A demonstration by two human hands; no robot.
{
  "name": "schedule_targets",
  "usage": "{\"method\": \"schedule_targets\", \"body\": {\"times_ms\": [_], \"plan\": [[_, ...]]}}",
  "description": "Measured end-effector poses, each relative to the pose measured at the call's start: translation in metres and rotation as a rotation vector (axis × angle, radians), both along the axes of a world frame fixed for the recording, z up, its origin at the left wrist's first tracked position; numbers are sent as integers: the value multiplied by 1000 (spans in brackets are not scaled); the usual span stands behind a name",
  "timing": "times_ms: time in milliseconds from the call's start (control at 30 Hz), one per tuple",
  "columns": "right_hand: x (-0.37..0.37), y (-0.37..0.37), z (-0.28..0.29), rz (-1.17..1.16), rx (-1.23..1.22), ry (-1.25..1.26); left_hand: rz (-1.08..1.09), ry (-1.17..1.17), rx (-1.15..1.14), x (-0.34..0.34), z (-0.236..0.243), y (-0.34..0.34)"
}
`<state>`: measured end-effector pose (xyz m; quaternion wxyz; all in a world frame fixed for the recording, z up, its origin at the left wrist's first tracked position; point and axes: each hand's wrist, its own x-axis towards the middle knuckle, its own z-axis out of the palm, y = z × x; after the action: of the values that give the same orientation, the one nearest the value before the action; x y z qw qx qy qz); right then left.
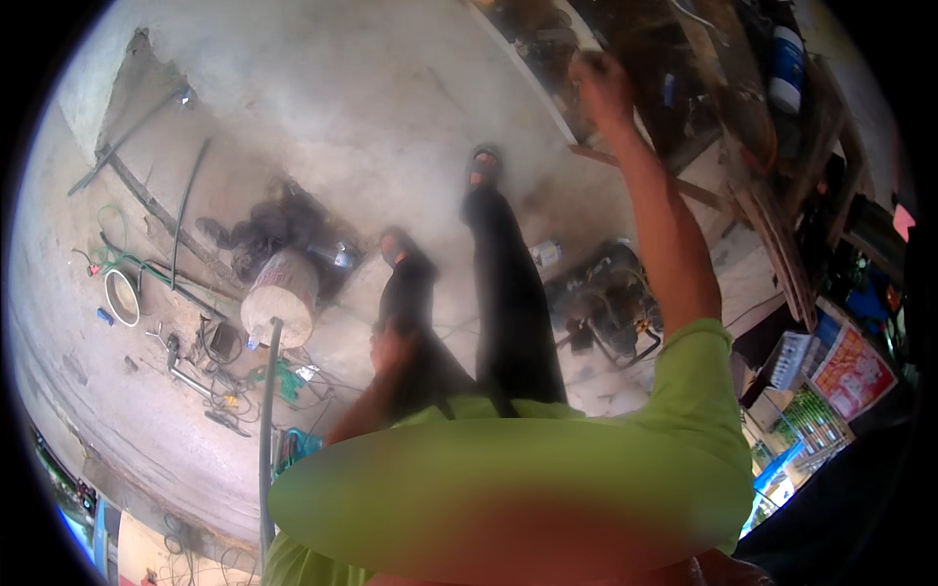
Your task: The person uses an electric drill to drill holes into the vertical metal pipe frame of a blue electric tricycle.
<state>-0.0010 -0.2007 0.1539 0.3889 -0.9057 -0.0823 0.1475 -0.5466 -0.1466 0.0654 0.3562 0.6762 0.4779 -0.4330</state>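
My right arm reaches out to the far right, where my right hand is closed at a pale, narrow bar of a low frame. The fingers look curled, but whatever they hold is hidden and blurred. Beside that hand runs a second pale rail, with dark, cluttered space between the two. My left hand rests against my left leg near the knee, its fingers laid along the dark trouser cloth, holding nothing that I can see.
Left of my legs stand a whitish sack-like cylinder, a dark cloth heap and a white-rimmed bucket. Cables, tools and a grey pipe clutter the floor. A wooden bench with a blue-and-white container stands right; dark machinery lies nearby.
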Motion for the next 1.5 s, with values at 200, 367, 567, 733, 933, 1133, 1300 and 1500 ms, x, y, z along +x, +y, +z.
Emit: {"method": "schedule_targets", "body": {"times_ms": [200,367,567,733,933,1133,1300,1500], "plan": [[135,47,-69,65,29,-322,-23,44,105,22,-27,-23],[207,65,-73,196,-189,-637,-52,145,56,62,-24,-31],[251,89,-99,108,-336,-774,-74,204,77,78,-34,-49],[253,76,-109,161,-389,-857,-77,258,11,97,-33,-46],[211,65,-86,427,-353,-642,-55,282,8,105,-35,-51],[322,-27,-112,-97,-557,-928,-95,253,11,97,-46,-48],[354,-52,-147,-185,-860,-833,-114,248,47,91,-50,-51],[354,-50,-142,75,-664,-771,-130,243,32,97,-44,-47]]}}
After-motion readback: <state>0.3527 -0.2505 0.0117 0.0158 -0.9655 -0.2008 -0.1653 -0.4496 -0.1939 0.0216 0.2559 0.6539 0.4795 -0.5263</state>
